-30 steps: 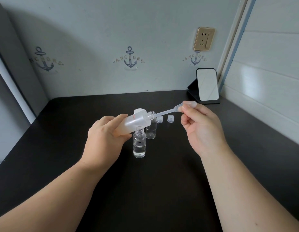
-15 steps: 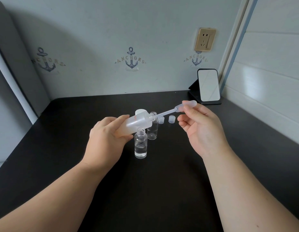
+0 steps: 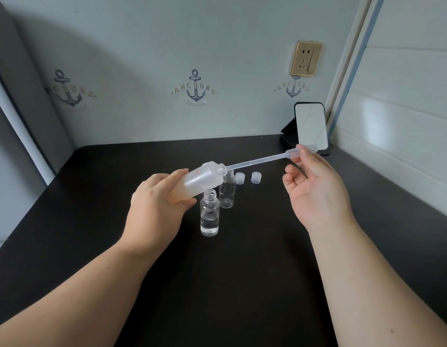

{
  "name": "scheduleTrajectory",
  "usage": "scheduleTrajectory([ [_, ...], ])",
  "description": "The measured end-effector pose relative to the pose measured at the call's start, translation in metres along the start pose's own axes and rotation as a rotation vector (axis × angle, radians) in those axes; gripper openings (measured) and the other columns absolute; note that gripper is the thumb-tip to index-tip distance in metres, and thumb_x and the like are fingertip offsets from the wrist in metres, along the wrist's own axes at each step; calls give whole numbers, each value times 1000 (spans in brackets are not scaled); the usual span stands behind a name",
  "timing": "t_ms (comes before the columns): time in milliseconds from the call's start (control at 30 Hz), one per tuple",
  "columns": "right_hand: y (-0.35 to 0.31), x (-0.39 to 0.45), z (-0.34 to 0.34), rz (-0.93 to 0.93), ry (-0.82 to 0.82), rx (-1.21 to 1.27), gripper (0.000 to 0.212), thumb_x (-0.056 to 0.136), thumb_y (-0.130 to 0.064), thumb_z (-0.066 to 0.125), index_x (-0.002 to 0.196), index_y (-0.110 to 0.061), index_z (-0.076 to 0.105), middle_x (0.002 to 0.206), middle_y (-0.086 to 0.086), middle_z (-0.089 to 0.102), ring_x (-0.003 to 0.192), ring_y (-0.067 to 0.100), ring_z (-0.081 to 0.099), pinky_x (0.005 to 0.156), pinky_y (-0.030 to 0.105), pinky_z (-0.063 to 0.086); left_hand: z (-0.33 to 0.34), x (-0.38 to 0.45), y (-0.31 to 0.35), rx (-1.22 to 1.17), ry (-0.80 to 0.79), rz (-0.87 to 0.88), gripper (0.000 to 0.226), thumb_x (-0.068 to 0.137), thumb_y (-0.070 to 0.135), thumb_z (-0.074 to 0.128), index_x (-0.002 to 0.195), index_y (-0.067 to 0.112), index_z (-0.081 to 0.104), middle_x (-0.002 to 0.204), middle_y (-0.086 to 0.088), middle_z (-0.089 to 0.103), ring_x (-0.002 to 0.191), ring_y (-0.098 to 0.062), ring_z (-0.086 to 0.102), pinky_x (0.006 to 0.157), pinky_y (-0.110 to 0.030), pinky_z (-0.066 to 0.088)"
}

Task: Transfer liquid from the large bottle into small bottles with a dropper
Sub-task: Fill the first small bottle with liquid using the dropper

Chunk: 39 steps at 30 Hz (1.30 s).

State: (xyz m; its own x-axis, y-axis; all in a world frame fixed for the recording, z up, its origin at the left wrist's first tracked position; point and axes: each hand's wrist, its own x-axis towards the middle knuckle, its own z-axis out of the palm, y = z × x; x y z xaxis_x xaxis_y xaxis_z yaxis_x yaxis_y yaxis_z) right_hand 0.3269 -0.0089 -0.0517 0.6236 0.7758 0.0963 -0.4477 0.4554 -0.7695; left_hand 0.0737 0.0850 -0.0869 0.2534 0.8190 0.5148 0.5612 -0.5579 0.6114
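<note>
The left hand (image 3: 157, 209) grips the frosted large bottle (image 3: 197, 182), tilted with its mouth pointing right above 2 small clear bottles (image 3: 209, 214) on the black table (image 3: 242, 284). The right hand (image 3: 315, 189) pinches the bulb of the plastic dropper (image 3: 257, 161), its tip at the bottle's mouth; 2 caps (image 3: 247, 177) sit just beyond.

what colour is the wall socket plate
Gold, a shiny metallic plate on the wall socket, clearest in the head view.
</note>
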Motion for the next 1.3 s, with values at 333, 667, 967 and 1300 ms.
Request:
scheduleTrajectory([
  [333, -4, 3, -3, -10, 95, 186, 8, 95, -11, 68, 97, -7, 75, 84, 3, 74, 74, 15, 71, 71, 25, 57, -3, 1, -2, -29, 5, -64, 52, 86, 29, 76, 134, 38, 59, 107, 17, 57, 94, 3, 45, 78, -14, 34],
  [667, -8, 0, -1, -6, 82, 270, 17, 95, -10, 67, 83, -7, 78, 83, 2, 74, 74, 13, 71, 71, 23, 56, -5, 1, 2, -141, -5, -87, 35, 89, 36, 72, 114, 52, 53, 94, 22, 61, 92, -3, 58, 73, -25, 47],
  [967, -7, 1, 0, -8, 80, 263, 8, 94, -8, 63, 97, -5, 70, 75, 2, 69, 64, 12, 65, 63, 22, 53, -4, 2, 3, -227, -36, -179, 29, 88, 48, 72, 106, 55, 50, 94, 31, 61, 90, 20, 55, 65, -13, 40],
  [1300, -5, 1, 1, -4, 56, 198, 23, 90, -9, 65, 72, -11, 79, 72, 2, 67, 61, 13, 61, 62, 22, 52, 0, 4, -1, -301, -68, -215, 62, 82, 54, 74, 135, 36, 47, 110, 28, 59, 98, 3, 60, 72, -12, 42],
])
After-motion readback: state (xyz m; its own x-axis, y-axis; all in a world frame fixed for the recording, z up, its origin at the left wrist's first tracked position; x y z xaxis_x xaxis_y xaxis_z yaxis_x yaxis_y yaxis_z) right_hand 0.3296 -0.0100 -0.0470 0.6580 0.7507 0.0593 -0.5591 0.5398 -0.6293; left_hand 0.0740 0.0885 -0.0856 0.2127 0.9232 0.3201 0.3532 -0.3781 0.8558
